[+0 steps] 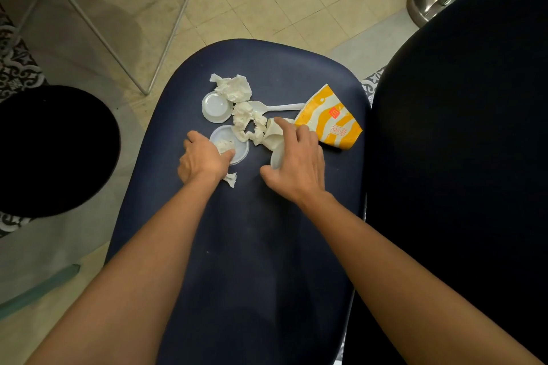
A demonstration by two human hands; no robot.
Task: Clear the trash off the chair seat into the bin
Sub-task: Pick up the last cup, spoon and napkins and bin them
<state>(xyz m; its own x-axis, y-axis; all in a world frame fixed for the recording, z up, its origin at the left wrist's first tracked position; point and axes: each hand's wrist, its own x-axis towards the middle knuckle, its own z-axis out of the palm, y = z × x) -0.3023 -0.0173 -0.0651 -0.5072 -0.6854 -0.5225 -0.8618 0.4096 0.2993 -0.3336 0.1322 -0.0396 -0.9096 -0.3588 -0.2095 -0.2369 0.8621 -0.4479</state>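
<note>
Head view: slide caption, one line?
Clearing trash: left hand pinches a clear lid, right hand grips a crushed white cup on the chair seat; bin at left.

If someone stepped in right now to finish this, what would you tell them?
Left hand: curled at the near lid, with a tissue scrap beneath it; grip unclear.
Right hand: grips the crushed white cup.
On the chair seat: far lid, crumpled napkins, spoon, yellow bag.
Bin: on the floor to the left.
Done: nothing visibly. Left: all of it.
</note>
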